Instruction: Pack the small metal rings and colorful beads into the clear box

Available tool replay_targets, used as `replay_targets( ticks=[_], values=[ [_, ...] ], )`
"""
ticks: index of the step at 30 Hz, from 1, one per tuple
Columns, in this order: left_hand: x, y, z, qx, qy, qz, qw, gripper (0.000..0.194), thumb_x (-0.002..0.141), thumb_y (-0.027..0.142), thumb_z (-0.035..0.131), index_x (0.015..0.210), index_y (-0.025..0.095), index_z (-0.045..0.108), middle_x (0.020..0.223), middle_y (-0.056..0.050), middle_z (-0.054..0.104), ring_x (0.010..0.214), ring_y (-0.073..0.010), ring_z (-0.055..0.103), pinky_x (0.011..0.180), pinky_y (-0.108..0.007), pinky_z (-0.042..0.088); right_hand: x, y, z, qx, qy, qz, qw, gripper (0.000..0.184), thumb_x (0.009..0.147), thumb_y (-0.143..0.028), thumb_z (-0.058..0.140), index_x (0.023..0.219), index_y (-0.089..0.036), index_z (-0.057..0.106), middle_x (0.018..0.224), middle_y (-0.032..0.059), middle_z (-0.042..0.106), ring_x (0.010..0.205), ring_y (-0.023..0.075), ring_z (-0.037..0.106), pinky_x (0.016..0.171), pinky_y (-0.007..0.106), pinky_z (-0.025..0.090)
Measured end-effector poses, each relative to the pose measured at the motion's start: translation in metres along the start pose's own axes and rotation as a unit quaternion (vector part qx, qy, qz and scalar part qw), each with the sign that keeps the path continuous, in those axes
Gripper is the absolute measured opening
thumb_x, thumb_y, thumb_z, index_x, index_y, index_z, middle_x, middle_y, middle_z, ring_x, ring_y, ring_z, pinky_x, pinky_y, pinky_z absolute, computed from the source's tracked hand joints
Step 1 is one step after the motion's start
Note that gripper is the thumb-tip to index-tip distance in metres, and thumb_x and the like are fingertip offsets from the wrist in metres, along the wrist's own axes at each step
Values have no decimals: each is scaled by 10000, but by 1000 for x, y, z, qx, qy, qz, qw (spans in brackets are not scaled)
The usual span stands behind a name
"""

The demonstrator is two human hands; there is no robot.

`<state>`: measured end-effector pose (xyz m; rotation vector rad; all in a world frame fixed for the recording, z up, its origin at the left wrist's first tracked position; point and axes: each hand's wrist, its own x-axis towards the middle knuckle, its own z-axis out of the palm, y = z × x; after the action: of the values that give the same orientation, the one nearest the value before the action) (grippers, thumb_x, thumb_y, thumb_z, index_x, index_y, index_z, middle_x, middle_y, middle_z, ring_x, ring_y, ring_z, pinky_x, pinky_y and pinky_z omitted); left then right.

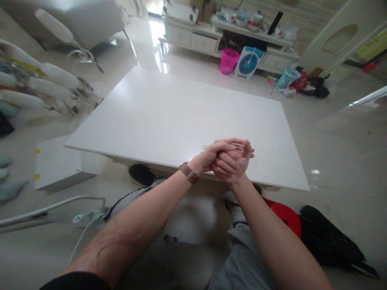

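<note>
and here the two hands meet over the near edge of the white table (181, 108), the left hand (211, 156) pressed right up against the right hand (231, 166). fingers bent on both sides, bunched together and overlapping, a thin pale strand (237, 144) showing between them; whether they're clamped on it, i can't tell from this angle. just beside the left hand, some small pale loops (204, 147) lie on the table, too tiny to make out properly. a brown-strapped wristwatch (189, 173) sits on the left wrist, in clear view. beyond the far edge, well apart from the hands, a pink basket (229, 61) stands next to a blue-and-white fan (248, 61), both on the floor in front of a low white cabinet (204, 43), with a light-blue basket (288, 77) off to the right.
</note>
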<state>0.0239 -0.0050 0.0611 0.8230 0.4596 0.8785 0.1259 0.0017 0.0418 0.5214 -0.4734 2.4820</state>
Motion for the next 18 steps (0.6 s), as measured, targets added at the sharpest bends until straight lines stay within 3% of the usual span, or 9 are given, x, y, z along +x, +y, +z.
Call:
replay_targets(
  ticks=[3,6,10,15,18],
  values=[
    [4,9,-6,13,22,-6,1000,460,741,360,597,1151,161,659,1124,-108,749,1040,-270,700,808,-342,579,10,0,0,3,15,-5,1000,519,934,-609,517,590,-225,455,411,-75,302,340,89,289,349,224,251],
    [3,18,-10,35,58,-7,998,394,756,313,583,1114,174,672,1032,-73,768,972,-237,716,743,-297,579,15,3,2,-30,81,-31,996,563,932,-663,477,582,-227,410,406,-92,279,337,80,271,345,218,247],
    [-3,27,-10,53,77,17,995,269,771,231,583,1009,152,682,982,-86,770,834,-192,727,701,-274,578,18,9,2,-90,173,-60,979,652,985,-691,184,587,-206,361,424,-118,246,327,40,238,403,183,244],
    [-9,28,-9,84,68,47,993,175,777,194,589,918,139,676,957,-101,766,779,-170,713,694,-276,583,19,15,-1,-124,185,-67,973,502,907,-707,511,729,-239,473,374,-140,210,298,89,201,337,219,238],
    [-9,28,-7,120,70,47,989,158,791,216,571,898,139,658,917,-101,757,822,-186,713,685,-271,574,21,15,0,-176,211,-71,959,486,903,-705,515,748,-246,476,364,-143,188,289,94,173,338,225,212]
  ],
)
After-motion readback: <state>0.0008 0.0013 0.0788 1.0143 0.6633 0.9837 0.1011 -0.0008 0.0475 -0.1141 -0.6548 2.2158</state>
